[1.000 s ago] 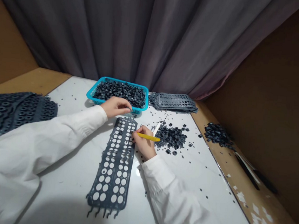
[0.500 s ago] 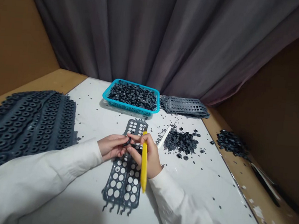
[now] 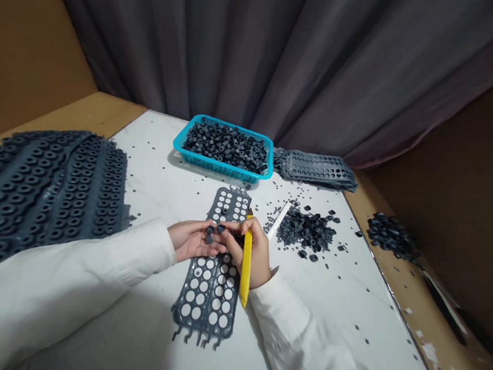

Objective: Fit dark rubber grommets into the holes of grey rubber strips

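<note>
My left hand [image 3: 193, 241] lies palm up over the top of a perforated dark grey rubber strip [image 3: 210, 292], with several small dark rubber rings [image 3: 210, 232] on its fingers. My right hand [image 3: 254, 250] is beside it, fingertips reaching towards those rings. Its palm grips a yellow plastic stick [image 3: 246, 260], which points down towards the table. Most of the strip's round holes are empty, and both hands hide part of it. A loose pile of dark rings [image 3: 305, 229] lies to the right of my right hand.
A blue plastic basket [image 3: 224, 148] full of dark rings stands at the back of the white table [image 3: 347, 311]. A thick stack of moulded rubber sheets [image 3: 40, 200] lies left, another [image 3: 315, 169] back right. A white strip [image 3: 278, 220] lies near the pile; more rings [image 3: 392, 237] sit on the wooden ledge.
Over the last second my left hand came from the basket to the strip, and my right hand turned the yellow stick from flat to pointing down. Both hands now meet, with rings showing on my left fingers.
</note>
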### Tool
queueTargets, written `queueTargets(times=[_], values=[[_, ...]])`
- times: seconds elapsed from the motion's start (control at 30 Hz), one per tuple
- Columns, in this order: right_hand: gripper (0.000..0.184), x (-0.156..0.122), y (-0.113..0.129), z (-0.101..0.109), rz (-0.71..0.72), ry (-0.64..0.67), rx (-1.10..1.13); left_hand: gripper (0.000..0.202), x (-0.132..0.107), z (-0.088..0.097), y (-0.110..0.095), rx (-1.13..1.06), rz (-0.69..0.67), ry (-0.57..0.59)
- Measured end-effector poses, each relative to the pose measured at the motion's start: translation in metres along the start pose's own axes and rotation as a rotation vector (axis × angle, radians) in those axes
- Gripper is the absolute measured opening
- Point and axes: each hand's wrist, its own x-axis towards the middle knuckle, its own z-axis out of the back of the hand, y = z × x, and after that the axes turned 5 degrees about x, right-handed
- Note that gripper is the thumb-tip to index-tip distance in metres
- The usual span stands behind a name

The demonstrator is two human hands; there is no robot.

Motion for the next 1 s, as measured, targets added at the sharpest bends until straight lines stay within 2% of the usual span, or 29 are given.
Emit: queueTargets(times=[0.23, 0.37, 0.47, 0.57, 0.67, 0.8, 0.93, 1.0], values=[[0.029, 0.000, -0.001, 0.001, -0.001, 0.014, -0.015, 0.025, 0.001, 0.003, -0.001, -0.036, 0.002, 0.041], [0.028, 0.001, 0.004, 0.006, 0.059, 0.029, -0.092, 0.029, 0.003, 0.008, 0.000, -0.049, -0.045, 0.099], [0.026, 0.005, 0.003, 0.014, 0.102, -0.049, -0.157, 0.036, 0.003, 0.011, 0.001, -0.056, -0.061, 0.157], [0.025, 0.009, -0.001, 0.022, 0.116, -0.141, -0.196, 0.039, 0.002, 0.014, 0.000, -0.080, -0.064, 0.161], [0.024, 0.011, -0.005, 0.027, 0.092, -0.170, -0.214, 0.039, 0.002, 0.014, -0.001, -0.111, -0.068, 0.141], [0.020, 0.015, -0.009, 0.031, 0.060, -0.141, -0.305, 0.030, 0.000, 0.010, 0.000, -0.126, -0.082, 0.093], [0.015, 0.030, -0.016, 0.034, 0.090, -0.029, -0.600, 0.012, -0.006, -0.004, -0.003, 0.137, -0.173, -0.082], [0.014, 0.043, -0.018, 0.033, 0.077, 0.017, -0.765, 0.010, -0.009, -0.013, -0.015, 0.269, -0.263, -0.147]])
